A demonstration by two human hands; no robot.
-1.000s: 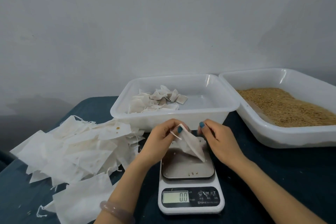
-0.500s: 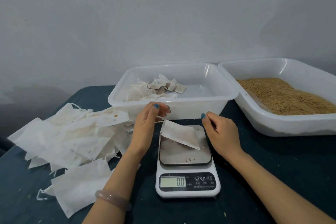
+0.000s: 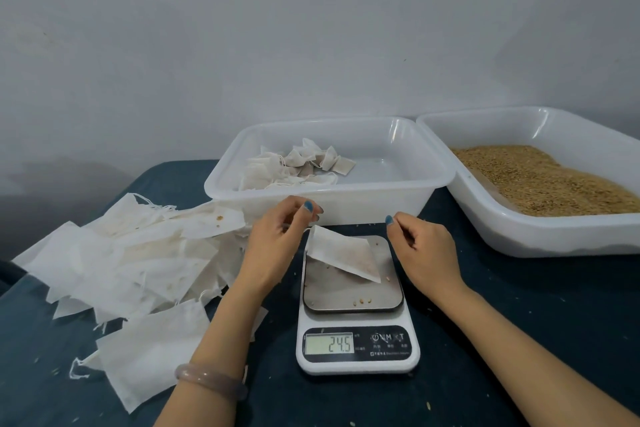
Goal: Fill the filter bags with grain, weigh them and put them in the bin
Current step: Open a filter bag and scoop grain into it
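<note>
Head view: scale [image 3: 357, 354] nearest, 24.5 shown on display. Filled bag [image 3: 344, 255] laid askew on platform, back corner overhanging edge. Left hand [image 3: 277, 246] and right hand [image 3: 424, 253] held either side, fingers loosely curled, nothing gripped. Bag judged light, soft, floppy, grain shifting inside; best pinched at slack back corner, lifted level. Bin [image 3: 356, 208] set just behind.

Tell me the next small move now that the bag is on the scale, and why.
Probably pick the filled bag up off the scale and drop it into the bin behind it. The display reads 24.5, the left hand and right hand sit either side of the bag without gripping it, and the bin already holds other filled bags.
</note>
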